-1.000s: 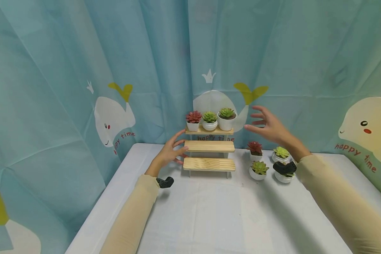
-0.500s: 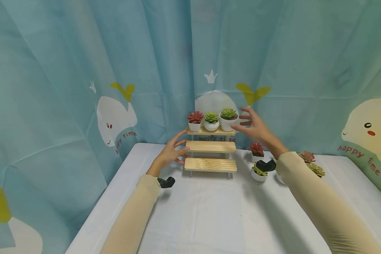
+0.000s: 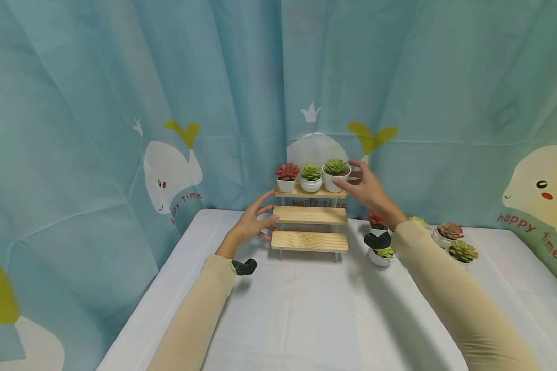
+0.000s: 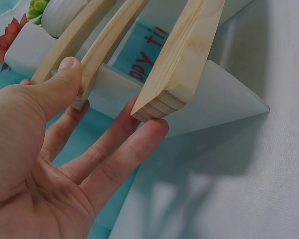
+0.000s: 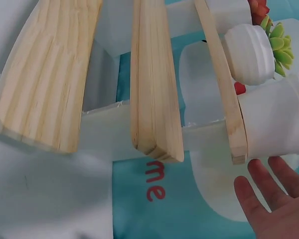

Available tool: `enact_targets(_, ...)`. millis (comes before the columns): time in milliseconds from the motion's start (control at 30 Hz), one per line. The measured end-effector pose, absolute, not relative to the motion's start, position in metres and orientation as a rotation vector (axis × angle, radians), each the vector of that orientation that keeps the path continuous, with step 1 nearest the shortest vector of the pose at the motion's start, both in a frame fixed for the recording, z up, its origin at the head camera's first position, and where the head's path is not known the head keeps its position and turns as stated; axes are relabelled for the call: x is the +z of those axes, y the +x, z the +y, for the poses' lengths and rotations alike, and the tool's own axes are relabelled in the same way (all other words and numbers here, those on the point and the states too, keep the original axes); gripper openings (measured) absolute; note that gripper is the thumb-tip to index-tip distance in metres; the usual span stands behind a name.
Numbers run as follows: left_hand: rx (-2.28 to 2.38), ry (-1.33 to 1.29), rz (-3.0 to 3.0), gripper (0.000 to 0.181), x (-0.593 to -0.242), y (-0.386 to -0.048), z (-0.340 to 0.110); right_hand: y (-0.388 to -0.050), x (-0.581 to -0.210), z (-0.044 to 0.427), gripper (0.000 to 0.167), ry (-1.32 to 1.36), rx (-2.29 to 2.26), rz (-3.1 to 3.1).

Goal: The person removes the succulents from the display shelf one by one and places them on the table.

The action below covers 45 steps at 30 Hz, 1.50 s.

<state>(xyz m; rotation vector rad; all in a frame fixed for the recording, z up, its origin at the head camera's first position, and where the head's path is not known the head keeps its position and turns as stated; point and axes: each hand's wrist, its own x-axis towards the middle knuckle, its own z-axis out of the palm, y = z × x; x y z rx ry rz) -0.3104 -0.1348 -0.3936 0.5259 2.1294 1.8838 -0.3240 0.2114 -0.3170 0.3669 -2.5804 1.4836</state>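
The three long pale-wood boards (image 3: 309, 215) are smooth, matt and visibly grained. At the top board's (image 3: 306, 196) right end, the round white pot (image 3: 329, 182) looks smooth; behind hangs a creased light-blue cloth curtain (image 3: 241, 77).

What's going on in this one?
A person has both hands at a three-tier wooden stand. The left hand touches its left end. The right hand is around the largest white pot, on the right of the top shelf; how firmly is unclear. A red succulent and a smaller green one share that shelf. More potted succulents sit on the table.
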Motion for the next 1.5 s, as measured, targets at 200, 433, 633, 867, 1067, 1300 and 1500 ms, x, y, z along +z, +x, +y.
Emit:
enact_targets(200,1.885,0.532,2.129,0.076,-0.3948,-0.3103,-0.1348,-0.3259,-0.3182,0.2087,0.086,0.336,1.501,-2.561)
enact_targets(433,1.881,0.534,2.132,0.077,-0.3947,-0.3097,-0.1353,-0.3273,-0.3182,0.2059,0.088,0.293,1.498,-2.586)
enact_targets(633,1.886,0.520,2.139,0.077,-0.3935,-0.3097,-0.1346,-0.3281,-0.3172,0.2050,0.088,0.284,1.500,-2.583)
enact_targets(867,1.881,0.535,2.144,0.077,-0.3931,-0.3110,-0.1349,-0.3266,-0.3152,0.2037,0.084,0.283,1.527,-2.573)
enact_targets(1067,1.878,0.528,2.156,0.077,-0.3936,-0.3105,-0.1347,-0.3269,-0.3159,0.2037,0.085,0.282,1.533,-2.571)
enact_targets(1300,1.878,0.516,2.156,0.077,-0.3946,-0.3103,-0.1347,-0.3270,-0.3171,0.2056,0.086,0.275,1.553,-2.560)
enact_targets(1500,1.885,0.521,2.142,0.077,-0.3931,-0.3106,-0.1347,-0.3262,-0.3154,0.2071,0.087,0.268,1.573,-2.541)
